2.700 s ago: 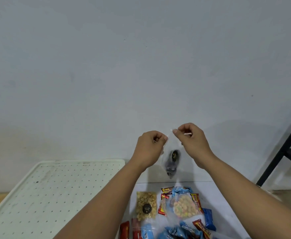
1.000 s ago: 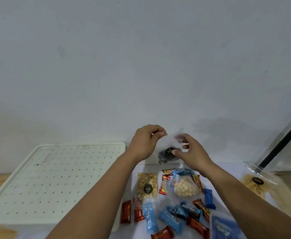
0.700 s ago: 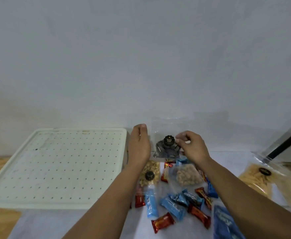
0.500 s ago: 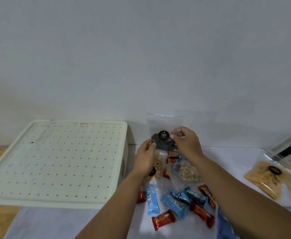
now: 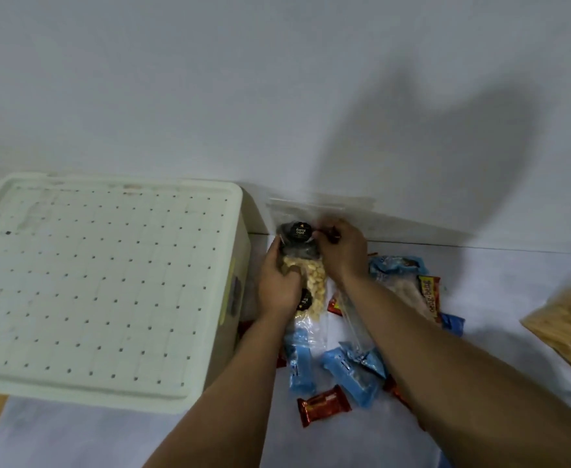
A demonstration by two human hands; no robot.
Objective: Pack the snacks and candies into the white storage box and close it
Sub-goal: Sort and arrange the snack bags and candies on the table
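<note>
Both hands work on a clear zip bag of dark snacks (image 5: 296, 236) lying on the white table cover (image 5: 500, 298), just right of the white storage box (image 5: 108, 282), whose perforated lid (image 5: 91, 251) is on. The right hand (image 5: 343, 251) has its fingers curled shut, pinching the bag near its black round label; the left hand (image 5: 277, 282) lies partly closed over the bag's near edge and over a clear bag of pale nuts (image 5: 311, 285) beneath its fingers. Judged step: gathering the bag for packing. Grip the film below the zip seal, not the seal itself, so that it does not open. Candy bars in blue wrappers (image 5: 348, 373) and red wrappers (image 5: 323, 405) lie nearer the wrists, unpacked. The lid probably has to come off before anything goes in.
</note>
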